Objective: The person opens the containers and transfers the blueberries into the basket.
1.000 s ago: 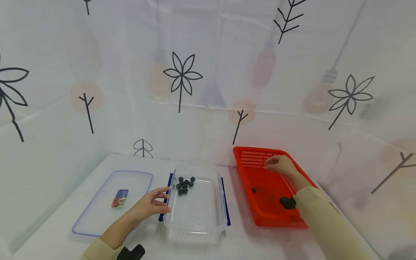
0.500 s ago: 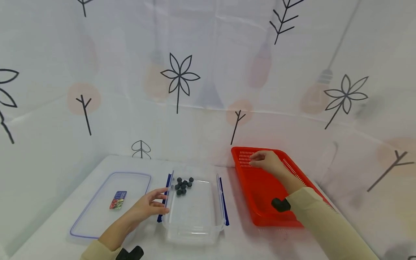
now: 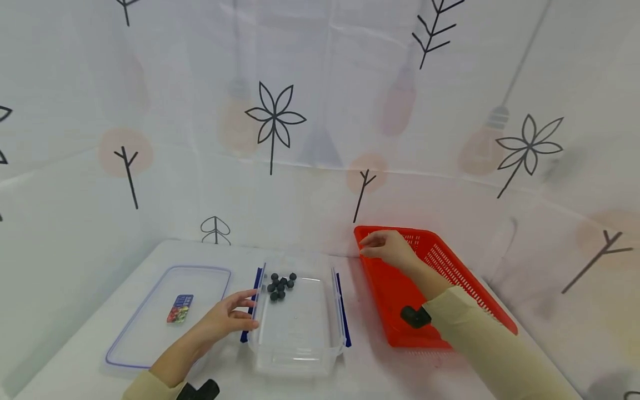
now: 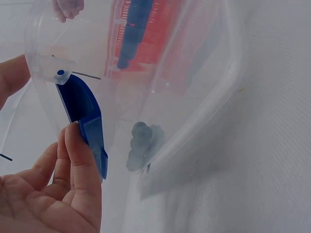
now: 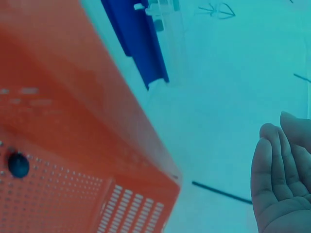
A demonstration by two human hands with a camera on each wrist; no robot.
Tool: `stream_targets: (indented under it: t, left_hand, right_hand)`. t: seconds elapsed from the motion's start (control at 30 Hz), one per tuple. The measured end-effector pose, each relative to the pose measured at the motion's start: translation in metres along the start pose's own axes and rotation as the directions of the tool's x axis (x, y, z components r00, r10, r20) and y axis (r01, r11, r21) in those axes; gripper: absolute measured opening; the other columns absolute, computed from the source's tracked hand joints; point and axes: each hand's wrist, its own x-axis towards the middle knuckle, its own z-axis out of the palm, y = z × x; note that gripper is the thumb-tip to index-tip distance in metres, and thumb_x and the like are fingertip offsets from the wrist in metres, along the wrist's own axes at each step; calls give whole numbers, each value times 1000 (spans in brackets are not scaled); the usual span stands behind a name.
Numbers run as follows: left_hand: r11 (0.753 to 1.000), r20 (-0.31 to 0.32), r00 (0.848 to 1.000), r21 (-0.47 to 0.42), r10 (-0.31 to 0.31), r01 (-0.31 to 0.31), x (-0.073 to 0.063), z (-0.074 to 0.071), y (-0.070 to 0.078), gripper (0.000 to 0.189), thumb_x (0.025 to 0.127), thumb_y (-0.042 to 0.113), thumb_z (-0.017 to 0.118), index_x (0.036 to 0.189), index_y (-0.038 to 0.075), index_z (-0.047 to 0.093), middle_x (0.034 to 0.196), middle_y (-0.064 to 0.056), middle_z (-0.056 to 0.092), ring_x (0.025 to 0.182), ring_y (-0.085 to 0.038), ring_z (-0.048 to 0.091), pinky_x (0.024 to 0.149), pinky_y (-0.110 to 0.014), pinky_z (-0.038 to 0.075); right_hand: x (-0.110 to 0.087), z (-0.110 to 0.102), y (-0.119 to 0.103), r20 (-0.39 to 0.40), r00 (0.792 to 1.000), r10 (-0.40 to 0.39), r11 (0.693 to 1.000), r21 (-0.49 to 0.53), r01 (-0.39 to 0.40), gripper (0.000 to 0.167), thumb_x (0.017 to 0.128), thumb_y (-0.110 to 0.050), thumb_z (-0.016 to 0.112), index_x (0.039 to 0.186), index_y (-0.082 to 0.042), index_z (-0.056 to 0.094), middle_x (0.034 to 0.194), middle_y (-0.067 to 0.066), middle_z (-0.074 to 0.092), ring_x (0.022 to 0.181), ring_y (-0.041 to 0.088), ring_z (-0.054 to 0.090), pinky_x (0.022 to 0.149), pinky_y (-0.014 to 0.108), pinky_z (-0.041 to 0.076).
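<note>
A clear plastic food container [image 3: 295, 358] with dark blue side latches stands mid-table. Dark round blueberries [image 3: 280, 286] cluster in its back left part. My left hand [image 3: 227, 316] rests at its left side, with fingertips touching the blue latch [image 4: 87, 104] and the thumb beside the wall. My right hand [image 3: 390, 250] is over the back left rim of the red basket [image 3: 390, 300]. Its fingers and thumb come close together in the right wrist view; I cannot tell whether something is between them. One blueberry [image 5: 18, 165] lies in the basket, hidden behind my arm in the head view.
Left of the container lies a clear lid [image 3: 142, 339] with a blue-violet edge and a printed label [image 3: 180, 308]. A patterned white sheet [image 3: 320, 194] hangs behind the white table [image 3: 240, 383].
My right hand has moved left across the basket to its back left rim. My left hand stays at the container's side. The head view has shifted slightly.
</note>
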Motion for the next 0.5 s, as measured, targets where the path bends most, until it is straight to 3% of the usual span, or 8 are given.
stream_targets:
  t: [0.2, 0.5]
  left_hand:
    - [1000, 2, 1000, 5, 5, -5, -1, 0, 2, 74, 78, 20, 76, 140, 9, 38, 128, -13, 47, 98, -20, 53, 86, -43, 47]
    - [1000, 18, 1000, -16, 20, -20, -1, -1, 0, 75, 78, 20, 76, 141, 8, 37, 128, -13, 46, 99, -20, 53, 86, -42, 47]
  right_hand:
    - [3, 16, -7, 4, 1000, 1, 999, 34, -1, 20, 85, -16, 68, 104, -7, 68, 96, 7, 65, 89, 25, 58, 76, 32, 52]
    - [7, 42, -16, 53, 998, -26, 985, 169, 16, 16, 84, -10, 69, 100, -6, 68, 88, 7, 66, 82, 20, 64, 76, 31, 53]
